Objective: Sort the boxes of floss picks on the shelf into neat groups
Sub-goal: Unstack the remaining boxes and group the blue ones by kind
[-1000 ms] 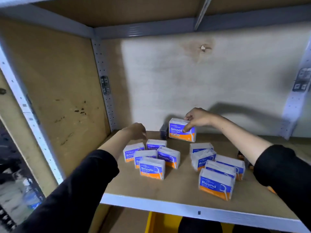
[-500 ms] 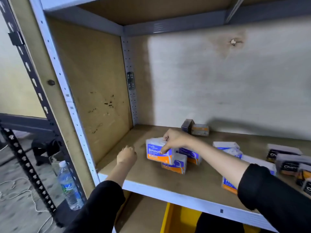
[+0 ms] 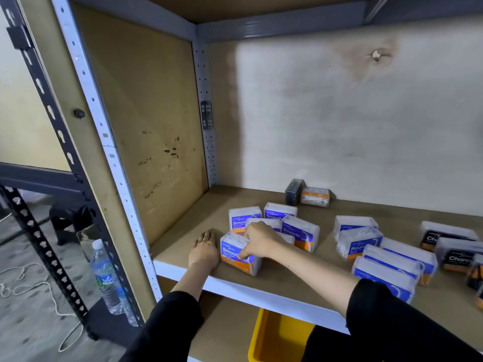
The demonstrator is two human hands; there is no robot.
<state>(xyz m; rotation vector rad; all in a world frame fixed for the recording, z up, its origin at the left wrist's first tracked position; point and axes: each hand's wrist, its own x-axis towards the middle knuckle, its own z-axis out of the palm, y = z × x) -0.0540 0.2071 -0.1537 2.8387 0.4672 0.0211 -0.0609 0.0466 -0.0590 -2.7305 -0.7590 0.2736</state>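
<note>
Right hand (image 3: 257, 242) grasps a Smooth box (image 3: 235, 253) from above, thumb on its blue front, fingers curled over the top; the box stands low and left of centre in the frame, close to the white front edge of the shelf (image 3: 261, 293); left hand (image 3: 205, 248) lies flat on the board just left of it, fingers straight, holding nothing; other Smooth boxes (image 3: 300, 232) cluster loosely behind; Round boxes (image 3: 358, 244) at lower right; black boxes (image 3: 449, 236) at far right. Risks, as judged: a forward nudge tips the held box over the edge; the right forearm could knock a neighbour askew when it pulls back.
</note>
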